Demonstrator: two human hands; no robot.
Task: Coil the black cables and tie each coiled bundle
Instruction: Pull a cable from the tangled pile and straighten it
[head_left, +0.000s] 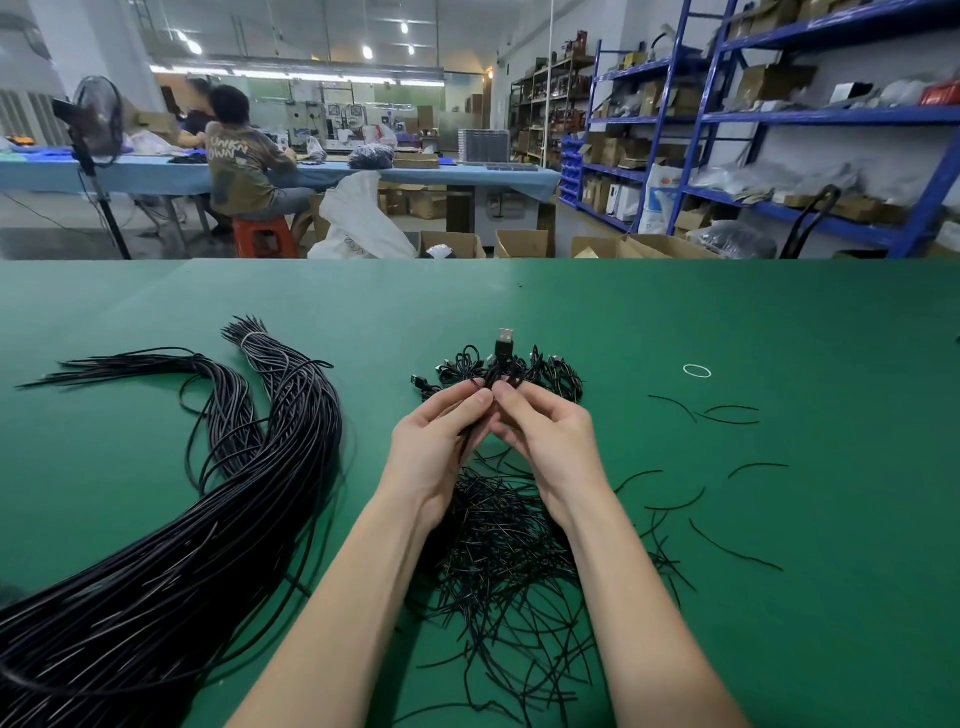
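Above the green table (727, 322) both hands hold one coiled black cable (500, 370), its USB plug (505, 340) sticking up. My left hand (441, 431) grips the coil's lower part between fingers and thumb. My right hand (545, 421) pinches it from the right, fingertips meeting the left ones. Behind the hands lies a small heap of tied coils (550, 371). A large bundle of long black cables (171, 545) sweeps across the left side. Under my wrists lies a pile of thin black twist ties (509, 561).
Loose twist ties (727, 415) are scattered on the right, with a white rubber band (697, 370) beyond them. Past the table's far edge stand cardboard boxes (522, 244), blue shelving (779, 119) and a person seated at another bench (244, 156).
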